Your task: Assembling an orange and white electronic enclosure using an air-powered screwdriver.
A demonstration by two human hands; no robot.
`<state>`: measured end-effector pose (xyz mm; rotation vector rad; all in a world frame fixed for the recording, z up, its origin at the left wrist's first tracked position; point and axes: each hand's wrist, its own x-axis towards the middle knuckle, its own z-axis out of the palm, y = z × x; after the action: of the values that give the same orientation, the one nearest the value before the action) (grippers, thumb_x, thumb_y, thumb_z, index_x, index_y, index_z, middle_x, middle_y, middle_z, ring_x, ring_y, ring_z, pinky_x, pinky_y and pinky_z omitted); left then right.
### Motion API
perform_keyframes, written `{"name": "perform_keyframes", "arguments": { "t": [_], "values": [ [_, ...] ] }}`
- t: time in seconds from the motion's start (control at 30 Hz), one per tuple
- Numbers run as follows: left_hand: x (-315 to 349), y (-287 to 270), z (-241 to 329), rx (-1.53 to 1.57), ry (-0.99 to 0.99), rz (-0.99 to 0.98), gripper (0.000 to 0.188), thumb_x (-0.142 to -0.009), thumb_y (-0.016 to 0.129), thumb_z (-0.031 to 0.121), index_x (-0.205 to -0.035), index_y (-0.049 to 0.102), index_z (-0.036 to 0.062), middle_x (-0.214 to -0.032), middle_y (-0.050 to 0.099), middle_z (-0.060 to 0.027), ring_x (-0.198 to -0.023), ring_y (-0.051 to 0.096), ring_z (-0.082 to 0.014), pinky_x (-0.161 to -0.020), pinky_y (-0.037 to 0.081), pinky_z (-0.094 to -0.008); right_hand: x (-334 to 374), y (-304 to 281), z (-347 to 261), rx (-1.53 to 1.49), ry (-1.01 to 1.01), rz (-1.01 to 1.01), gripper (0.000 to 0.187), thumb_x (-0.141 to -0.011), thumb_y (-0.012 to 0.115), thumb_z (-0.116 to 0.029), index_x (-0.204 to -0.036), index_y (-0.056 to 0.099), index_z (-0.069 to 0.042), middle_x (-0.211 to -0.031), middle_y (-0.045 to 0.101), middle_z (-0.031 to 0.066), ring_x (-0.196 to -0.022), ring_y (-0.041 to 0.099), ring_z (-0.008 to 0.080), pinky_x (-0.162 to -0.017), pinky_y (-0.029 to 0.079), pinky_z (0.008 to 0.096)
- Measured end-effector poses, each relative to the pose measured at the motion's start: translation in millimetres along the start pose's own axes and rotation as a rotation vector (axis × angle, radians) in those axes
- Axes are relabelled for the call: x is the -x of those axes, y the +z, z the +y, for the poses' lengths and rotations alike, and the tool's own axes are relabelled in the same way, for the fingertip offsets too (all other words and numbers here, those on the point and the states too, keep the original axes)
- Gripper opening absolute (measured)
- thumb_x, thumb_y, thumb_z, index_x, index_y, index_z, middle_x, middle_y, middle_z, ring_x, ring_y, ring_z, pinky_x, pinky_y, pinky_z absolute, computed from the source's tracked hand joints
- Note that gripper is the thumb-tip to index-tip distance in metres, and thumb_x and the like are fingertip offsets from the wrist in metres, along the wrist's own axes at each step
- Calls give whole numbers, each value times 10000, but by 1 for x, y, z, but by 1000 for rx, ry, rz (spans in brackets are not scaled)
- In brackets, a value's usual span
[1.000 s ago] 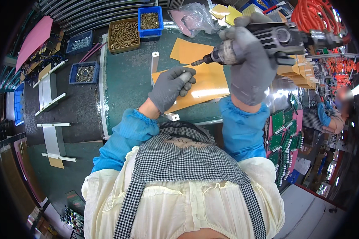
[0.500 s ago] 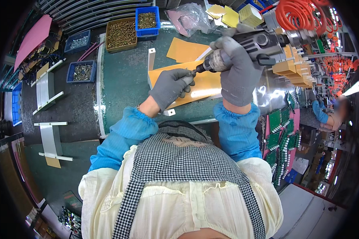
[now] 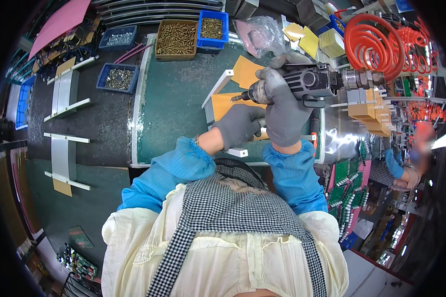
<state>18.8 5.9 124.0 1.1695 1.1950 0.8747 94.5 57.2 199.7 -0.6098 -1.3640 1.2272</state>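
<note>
My right hand (image 3: pixel 286 106), in a grey glove, is wrapped round a black and silver power screwdriver (image 3: pixel 309 81), its bit pointing left. Just below the bit, my gloved left hand (image 3: pixel 240 126) has its fingers curled; whatever they hold is hidden. Both hands are over a piece with an orange sheet (image 3: pixel 223 105) and a white bar (image 3: pixel 217 89) along its left side. The white end of another bar (image 3: pixel 239 152) shows below my left hand. Behind the piece lies a loose orange sheet (image 3: pixel 245 72).
Along the back stand a box of long screws (image 3: pixel 176 40) and a blue bin of small fasteners (image 3: pixel 211 28). Two more bins stand left, one holding metal parts (image 3: pixel 119 79). Finished-looking grey panels (image 3: pixel 63 158) lie far left. Red coiled hoses (image 3: pixel 374 47) hang right; another person (image 3: pixel 401 166) is beyond.
The view has shifted, so the bench contents appear farther right. The screwdriver's bit has come away from my left fingertips, and my left hand is lower, with its fingers beside my right wrist.
</note>
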Motion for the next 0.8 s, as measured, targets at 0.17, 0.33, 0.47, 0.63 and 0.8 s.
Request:
{"name": "perform_keyframes", "arguments": {
  "t": [0.17,0.33,0.47,0.63,0.8],
  "values": [
    [1,-3,-3,78,55,34,159,-898,589,80,-1007,664,-8,-683,657,-92,-545,623,-139,-508,508,-286,0,7,2,11,50,-25,364,-813,630,66,-1157,545,-21,-1024,629,86,-872,645,165,-758,567,316],
    [2,-6,1,19,-9,1,215,-936,571,134,-1088,652,6,-711,641,-74,-579,610,-123,-538,514,-279,4,9,3,61,57,-7,381,-794,665,86,-1143,564,-29,-1019,651,74,-906,645,138,-745,572,280],
    [-5,-2,-14,-122,82,8,215,-933,552,122,-1078,652,-1,-704,636,-78,-564,604,-127,-534,514,-283,3,15,2,1,69,-46,396,-788,668,92,-1146,567,-45,-1024,649,72,-904,645,133,-739,574,276],
    [-10,0,-24,-248,207,46,196,-912,536,113,-1034,657,18,-710,658,-111,-584,645,-166,-550,526,-295,0,22,-2,57,86,-112,380,-792,661,77,-1135,567,-58,-982,639,46,-837,635,108,-643,567,246],
    [-12,3,-32,-203,279,109,197,-905,525,101,-1034,654,28,-727,669,-120,-602,660,-181,-571,535,-294,-1,24,3,73,55,-99,359,-797,656,67,-1124,574,-55,-965,640,40,-793,628,100,-624,557,239]
  ]
}}
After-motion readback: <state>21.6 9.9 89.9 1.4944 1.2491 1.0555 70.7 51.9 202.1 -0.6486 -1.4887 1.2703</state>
